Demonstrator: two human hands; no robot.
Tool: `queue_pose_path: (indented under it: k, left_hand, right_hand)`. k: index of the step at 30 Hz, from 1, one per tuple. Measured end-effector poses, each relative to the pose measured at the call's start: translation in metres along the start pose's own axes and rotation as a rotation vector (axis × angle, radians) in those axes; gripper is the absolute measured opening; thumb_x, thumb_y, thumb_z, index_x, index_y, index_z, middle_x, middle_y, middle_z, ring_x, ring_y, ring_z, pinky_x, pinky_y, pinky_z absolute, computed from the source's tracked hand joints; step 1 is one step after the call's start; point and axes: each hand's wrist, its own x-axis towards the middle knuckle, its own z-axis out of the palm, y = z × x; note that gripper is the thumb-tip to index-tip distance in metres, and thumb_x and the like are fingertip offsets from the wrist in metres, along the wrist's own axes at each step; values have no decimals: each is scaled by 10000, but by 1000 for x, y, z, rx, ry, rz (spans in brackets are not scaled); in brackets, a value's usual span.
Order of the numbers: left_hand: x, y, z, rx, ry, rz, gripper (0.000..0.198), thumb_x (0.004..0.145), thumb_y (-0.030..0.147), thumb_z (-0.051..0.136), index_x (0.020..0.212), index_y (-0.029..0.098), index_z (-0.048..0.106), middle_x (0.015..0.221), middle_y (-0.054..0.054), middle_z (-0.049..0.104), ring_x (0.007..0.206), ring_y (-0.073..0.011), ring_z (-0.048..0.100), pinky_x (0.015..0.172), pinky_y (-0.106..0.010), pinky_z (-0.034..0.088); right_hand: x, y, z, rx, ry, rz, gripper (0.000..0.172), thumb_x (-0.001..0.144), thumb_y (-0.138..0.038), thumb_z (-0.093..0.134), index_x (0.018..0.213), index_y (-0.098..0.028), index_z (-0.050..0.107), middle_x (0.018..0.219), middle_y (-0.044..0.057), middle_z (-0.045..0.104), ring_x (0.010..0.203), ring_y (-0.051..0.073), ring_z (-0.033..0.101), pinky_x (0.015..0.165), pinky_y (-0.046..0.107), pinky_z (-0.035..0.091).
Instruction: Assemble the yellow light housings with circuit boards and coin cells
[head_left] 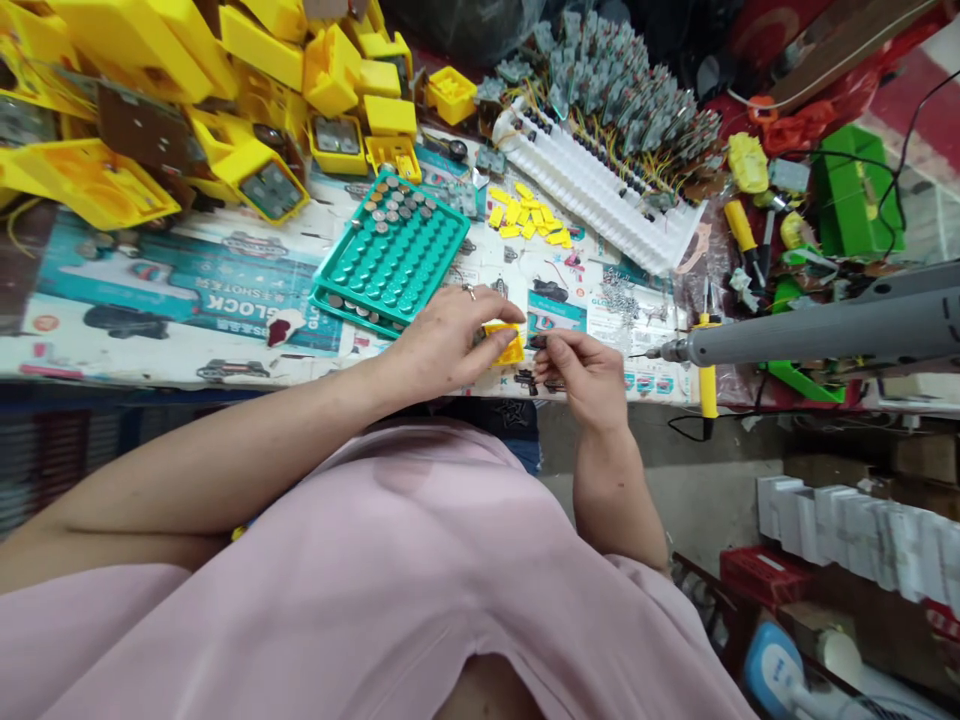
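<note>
My left hand (450,340) rests at the table's front edge, thumb and fingers closed around a small yellow plastic housing (510,346). Just to its right, my right hand (589,375) pinches a small dark piece (538,341) between thumb and fingertips; its exact kind is too small to make out. The piece is close to the housing's right side. Beyond my left hand lies a teal tray (405,245) with rows of round pockets and several coin-like metal discs (394,205) at its far end. Small yellow plastic pieces (529,213) lie in a loose pile past both hands.
Yellow housings (270,190) are heaped at the far left. A white ribbed rack (600,185) and grey wired modules (622,85) stand at the back. An electric screwdriver (810,325) juts in from the right, its bit near my right hand. Small screws (621,295) lie scattered beyond.
</note>
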Motion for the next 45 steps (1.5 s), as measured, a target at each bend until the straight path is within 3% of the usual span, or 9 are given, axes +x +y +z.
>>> queue_pose_path:
  k: [4, 6, 8, 13, 19, 32, 39, 41, 45]
  left_hand:
    - [-15, 5, -3, 361, -21, 137, 536, 923, 405, 554, 1399, 161, 530, 1371, -160, 621, 1296, -337, 545, 1143, -558, 318]
    - [-19, 7, -2, 474, -69, 164, 571, 932, 380, 557, 1455, 168, 472, 1367, -166, 626, 1284, -346, 559, 1151, -593, 299]
    - [-18, 8, 0, 522, -106, 148, 555, 960, 369, 513, 1472, 163, 455, 1260, -159, 690, 1179, -328, 632, 1135, -585, 335]
    - [-8, 10, -1, 548, -160, 103, 589, 979, 444, 443, 1465, 113, 471, 959, -168, 760, 913, -310, 713, 1034, -540, 451]
    - [-6, 9, -3, 541, -185, 95, 607, 967, 442, 450, 1473, 108, 460, 944, -146, 754, 936, -298, 708, 1045, -508, 446]
    - [0, 11, -9, 571, -223, 91, 574, 944, 373, 472, 1444, 91, 476, 975, -148, 762, 965, -302, 709, 1036, -500, 464]
    - [38, 0, -28, 566, -336, 125, 642, 873, 238, 562, 1496, 191, 416, 1241, -133, 689, 1134, -309, 646, 1006, -437, 477]
    - [55, -5, -28, 546, -380, 110, 684, 854, 218, 572, 1512, 211, 388, 1274, -132, 667, 1144, -311, 636, 953, -405, 500]
    - [83, -16, -16, 489, -405, 68, 709, 850, 169, 521, 1532, 233, 337, 1295, -109, 655, 1169, -274, 634, 957, -369, 502]
  right_hand:
    - [-6, -5, -19, -573, 76, -469, 152, 927, -328, 636, 989, -252, 752, 925, 15, 783, 834, 134, 739, 807, 263, 597]
    - [-9, -5, -23, -689, 77, -555, 154, 939, -302, 618, 979, -245, 755, 951, 28, 787, 893, 148, 742, 850, 271, 592]
    - [-9, -2, -23, -632, 118, -471, 179, 942, -337, 614, 966, -233, 757, 896, 26, 786, 803, 139, 741, 786, 265, 600]
    - [-8, 4, -17, -199, 141, -27, 352, 858, -538, 662, 891, -201, 758, 664, -7, 725, 502, 90, 637, 464, 196, 515]
    - [-6, -2, -16, -109, 151, 69, 456, 757, -635, 712, 820, -186, 758, 617, -8, 696, 466, 74, 597, 430, 182, 489]
    - [-11, 3, -16, -171, 121, -16, 330, 860, -513, 671, 864, -193, 752, 631, -17, 712, 493, 81, 637, 476, 177, 508]
    - [-10, 16, -13, -782, 201, -569, 281, 994, -347, 518, 1046, -200, 752, 957, 63, 790, 853, 150, 748, 836, 257, 606]
    - [-6, 21, -12, -912, 201, -604, 290, 1003, -332, 494, 1105, -212, 737, 1055, 76, 778, 968, 171, 739, 906, 282, 597]
    - [2, 31, -11, -986, 239, -488, 319, 1014, -285, 442, 1187, -219, 702, 1224, 118, 718, 1104, 223, 691, 1012, 398, 558]
